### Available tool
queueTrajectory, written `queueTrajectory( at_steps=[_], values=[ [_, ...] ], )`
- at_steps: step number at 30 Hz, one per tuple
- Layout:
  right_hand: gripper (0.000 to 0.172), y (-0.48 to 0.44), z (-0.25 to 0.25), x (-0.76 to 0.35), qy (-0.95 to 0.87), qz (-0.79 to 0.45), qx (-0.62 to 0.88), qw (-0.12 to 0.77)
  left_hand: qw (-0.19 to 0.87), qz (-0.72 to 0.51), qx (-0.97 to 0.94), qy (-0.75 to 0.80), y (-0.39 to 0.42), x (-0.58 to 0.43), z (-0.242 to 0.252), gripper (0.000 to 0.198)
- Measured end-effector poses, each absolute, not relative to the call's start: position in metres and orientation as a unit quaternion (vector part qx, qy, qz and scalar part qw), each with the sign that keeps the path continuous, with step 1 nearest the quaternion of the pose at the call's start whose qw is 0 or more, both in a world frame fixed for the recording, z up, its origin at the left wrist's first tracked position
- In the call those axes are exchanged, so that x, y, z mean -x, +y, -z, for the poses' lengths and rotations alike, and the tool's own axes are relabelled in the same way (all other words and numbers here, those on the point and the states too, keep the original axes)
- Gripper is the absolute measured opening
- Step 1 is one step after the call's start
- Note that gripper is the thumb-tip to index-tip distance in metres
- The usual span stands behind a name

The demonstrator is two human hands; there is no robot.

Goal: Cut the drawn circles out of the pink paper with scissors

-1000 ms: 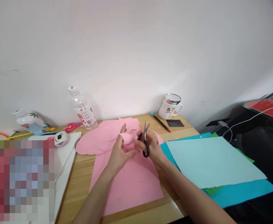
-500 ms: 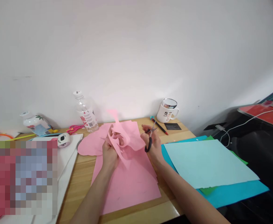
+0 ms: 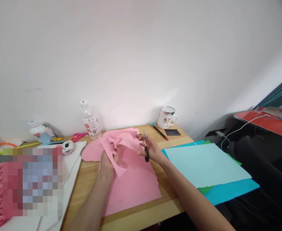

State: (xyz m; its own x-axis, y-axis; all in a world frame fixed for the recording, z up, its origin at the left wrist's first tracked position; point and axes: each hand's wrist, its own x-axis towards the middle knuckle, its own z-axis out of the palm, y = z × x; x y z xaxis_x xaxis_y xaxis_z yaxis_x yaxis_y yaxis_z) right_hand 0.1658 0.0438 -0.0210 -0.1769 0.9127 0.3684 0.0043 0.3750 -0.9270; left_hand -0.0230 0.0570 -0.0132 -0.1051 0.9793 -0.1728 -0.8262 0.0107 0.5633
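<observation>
My left hand is closed on a curled, cut piece of pink paper, held just above the wooden desk. My right hand grips black-handled scissors, blades pointing up and nearly closed, a little to the right of the pink piece. Under both hands lies a stack of flat pink sheets, with a rounded pink cut-out to their left.
Pale blue, green and turquoise sheets lie on the right. Along the back wall stand a clear bottle, a white mug, a pen and a black card. A white board, pink scissors and a jar sit left.
The camera view has shifted. My left hand lowered the curled pink piece toward the desk. My right hand turned the scissors upright and brought them closer to the paper.
</observation>
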Motion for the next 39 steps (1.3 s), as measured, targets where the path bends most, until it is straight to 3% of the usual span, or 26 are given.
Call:
queueTrajectory(
  at_steps=[5,8,10,12,19,23,28,30,33,36,39],
  values=[
    [0.035,0.044,0.024,-0.164,-0.643,-0.379,0.429,0.509,0.7,-0.671,-0.092,0.226,0.058,0.023,0.014,0.037],
    [0.043,0.043,0.025,-0.159,-0.639,-0.398,0.41,0.515,0.732,-0.643,-0.089,0.207,0.057,0.022,0.011,0.032],
    [0.043,0.042,0.026,-0.154,-0.577,-0.438,0.415,0.55,0.748,-0.623,-0.115,0.2,0.056,0.021,0.007,0.026],
    [0.038,0.044,0.028,-0.151,-0.473,-0.487,0.421,0.601,0.748,-0.611,-0.164,0.203,0.054,0.019,0.003,0.035],
    [0.034,0.062,0.032,-0.164,-0.267,-0.493,0.413,0.718,0.558,-0.673,-0.269,0.403,0.052,0.005,0.014,0.035],
    [0.036,0.066,0.034,-0.169,-0.226,-0.489,0.409,0.736,0.584,-0.595,-0.355,0.423,0.046,-0.001,0.019,0.051],
    [0.039,0.057,0.032,-0.162,-0.234,-0.484,0.411,0.736,0.602,-0.486,-0.476,0.419,0.033,-0.004,0.014,0.022],
    [0.037,0.052,0.027,-0.161,-0.263,-0.481,0.414,0.727,0.6,-0.478,-0.478,0.427,0.032,-0.003,0.012,0.029],
    [0.03,0.046,0.019,-0.162,-0.377,-0.473,0.421,0.676,0.578,-0.564,-0.414,0.419,0.036,-0.001,0.008,0.026],
    [0.029,0.04,0.017,-0.161,-0.497,-0.517,0.384,0.582,0.569,-0.681,-0.301,0.349,0.04,0.002,0.001,0.024],
    [0.03,0.034,0.021,-0.156,-0.567,-0.595,0.343,0.455,0.587,-0.709,-0.241,0.307,0.042,0.003,-0.003,0.021]
  ],
)
